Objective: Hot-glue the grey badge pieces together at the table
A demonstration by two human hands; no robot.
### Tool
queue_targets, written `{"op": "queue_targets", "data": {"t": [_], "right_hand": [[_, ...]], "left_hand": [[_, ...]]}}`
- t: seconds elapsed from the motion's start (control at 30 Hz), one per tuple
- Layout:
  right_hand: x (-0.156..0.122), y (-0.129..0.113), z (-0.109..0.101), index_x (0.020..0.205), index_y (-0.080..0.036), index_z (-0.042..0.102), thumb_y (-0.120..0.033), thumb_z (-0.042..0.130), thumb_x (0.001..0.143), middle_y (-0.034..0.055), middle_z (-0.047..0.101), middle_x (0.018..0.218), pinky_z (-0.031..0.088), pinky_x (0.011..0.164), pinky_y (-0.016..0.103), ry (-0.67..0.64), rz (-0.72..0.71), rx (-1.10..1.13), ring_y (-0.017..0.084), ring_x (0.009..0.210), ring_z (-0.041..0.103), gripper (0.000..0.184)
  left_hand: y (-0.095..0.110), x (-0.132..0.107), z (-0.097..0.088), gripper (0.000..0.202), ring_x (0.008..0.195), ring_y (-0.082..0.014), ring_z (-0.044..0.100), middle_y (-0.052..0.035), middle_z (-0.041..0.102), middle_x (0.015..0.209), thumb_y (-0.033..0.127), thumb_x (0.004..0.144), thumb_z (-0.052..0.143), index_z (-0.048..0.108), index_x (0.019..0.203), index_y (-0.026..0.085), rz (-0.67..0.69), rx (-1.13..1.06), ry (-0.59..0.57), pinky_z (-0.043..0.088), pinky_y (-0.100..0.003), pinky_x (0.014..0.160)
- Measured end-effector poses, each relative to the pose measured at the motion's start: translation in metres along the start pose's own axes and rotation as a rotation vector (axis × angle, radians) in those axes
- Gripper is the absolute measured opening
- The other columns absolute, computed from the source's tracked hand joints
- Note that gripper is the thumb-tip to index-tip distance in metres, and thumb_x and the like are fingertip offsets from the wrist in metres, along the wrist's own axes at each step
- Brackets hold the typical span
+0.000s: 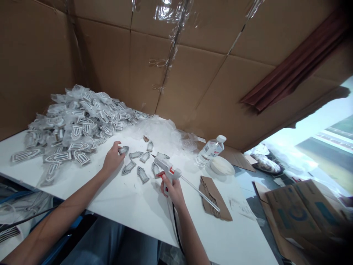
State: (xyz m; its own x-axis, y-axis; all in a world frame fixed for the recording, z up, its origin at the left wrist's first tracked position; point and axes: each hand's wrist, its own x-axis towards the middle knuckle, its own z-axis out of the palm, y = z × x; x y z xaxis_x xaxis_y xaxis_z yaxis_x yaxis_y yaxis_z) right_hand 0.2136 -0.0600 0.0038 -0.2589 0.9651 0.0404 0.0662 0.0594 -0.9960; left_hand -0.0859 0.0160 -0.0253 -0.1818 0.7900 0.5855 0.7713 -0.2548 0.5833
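My right hand [173, 189] is wrapped round the handle of a white hot glue gun [168, 167]. A clear glue stick [200, 193] sticks out of the gun's back, and its nozzle points left over the table. My left hand [112, 159] pinches a small grey arch-shaped piece [124, 150] at its left end, close to the tabletop. Several like pieces lie loose between my hands, among them one arch-shaped piece [142, 174] at the front and another arch-shaped piece [128, 168] beside my left hand. One more is partly hidden behind the glue gun.
A large heap of plastic-wrapped pieces [85, 121] covers the left of the white table [132, 206]. Crumpled clear plastic [157, 129] lies at the back. On the right are a water bottle [211, 151], a round white dish [222, 166] and a cardboard scrap [215, 198]. Cardboard walls [110, 62] rise behind.
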Motion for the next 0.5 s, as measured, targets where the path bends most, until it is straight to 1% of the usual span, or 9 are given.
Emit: {"op": "queue_targets", "data": {"t": [0.07,0.13,0.2,0.27,0.33,0.43,0.5], "right_hand": [[-0.001,-0.002,0.0,0.102,-0.013,0.061,-0.057,0.052,0.087,-0.002,0.047,0.048,0.028,0.038,0.021,0.019,-0.004,0.021,0.008,0.037,0.036,0.048],[-0.001,-0.004,0.0,0.102,-0.012,0.061,-0.057,0.053,0.087,-0.0017,0.047,0.048,0.028,0.037,0.022,0.034,-0.001,0.034,0.008,0.037,0.035,0.048],[-0.001,-0.005,0.0,0.103,-0.012,0.061,-0.058,0.054,0.085,-0.0014,0.047,0.048,0.028,0.037,0.022,0.054,0.006,0.051,0.009,0.037,0.035,0.05],[-0.001,-0.005,-0.001,0.103,-0.011,0.061,-0.059,0.055,0.085,-0.0012,0.047,0.049,0.029,0.036,0.022,0.074,0.006,0.069,0.009,0.037,0.035,0.051],[-0.001,-0.005,-0.001,0.103,-0.011,0.061,-0.058,0.055,0.085,-0.001,0.047,0.049,0.029,0.036,0.022,0.087,-0.001,0.084,0.009,0.038,0.035,0.051],[0.0,-0.004,-0.002,0.102,-0.011,0.061,-0.059,0.055,0.084,-0.001,0.046,0.048,0.029,0.035,0.021,0.086,-0.007,0.104,0.009,0.039,0.035,0.051],[0.0,-0.003,-0.002,0.101,-0.011,0.061,-0.06,0.056,0.083,-0.0012,0.046,0.047,0.029,0.035,0.021,0.082,-0.002,0.109,0.009,0.039,0.035,0.053]], "left_hand": [[-0.004,0.001,-0.001,0.046,0.075,-0.0201,0.063,-0.0029,0.063,0.088,0.021,0.073,0.058,0.042,0.117,0.022,-0.026,0.061,-0.024,0.048,-0.03,0.068],[-0.002,-0.001,-0.001,0.046,0.073,-0.0206,0.062,-0.0024,0.063,0.086,0.022,0.073,0.059,0.042,0.116,0.022,-0.032,0.107,-0.055,0.046,-0.028,0.064],[0.005,-0.003,-0.001,0.046,0.079,-0.0225,0.063,-0.0042,0.064,0.093,0.025,0.072,0.06,0.044,0.115,0.022,-0.014,0.135,-0.075,0.046,-0.029,0.064],[0.016,-0.005,0.001,0.045,0.091,-0.0251,0.064,-0.0075,0.063,0.105,0.028,0.073,0.061,0.046,0.114,0.022,0.045,0.137,-0.09,0.048,-0.032,0.069],[0.031,-0.005,0.006,0.043,0.096,-0.0264,0.063,-0.0091,0.062,0.111,0.03,0.073,0.062,0.048,0.112,0.022,0.142,0.114,-0.12,0.049,-0.035,0.076],[0.053,-0.002,0.022,0.04,0.094,-0.0281,0.063,-0.009,0.066,0.101,0.031,0.073,0.064,0.053,0.109,0.021,0.259,0.137,-0.206,0.047,-0.041,0.085],[0.065,0.002,0.036,0.041,0.099,-0.0298,0.062,-0.0101,0.066,0.099,0.031,0.073,0.065,0.054,0.11,0.019,0.289,0.201,-0.274,0.041,-0.049,0.096]]}}
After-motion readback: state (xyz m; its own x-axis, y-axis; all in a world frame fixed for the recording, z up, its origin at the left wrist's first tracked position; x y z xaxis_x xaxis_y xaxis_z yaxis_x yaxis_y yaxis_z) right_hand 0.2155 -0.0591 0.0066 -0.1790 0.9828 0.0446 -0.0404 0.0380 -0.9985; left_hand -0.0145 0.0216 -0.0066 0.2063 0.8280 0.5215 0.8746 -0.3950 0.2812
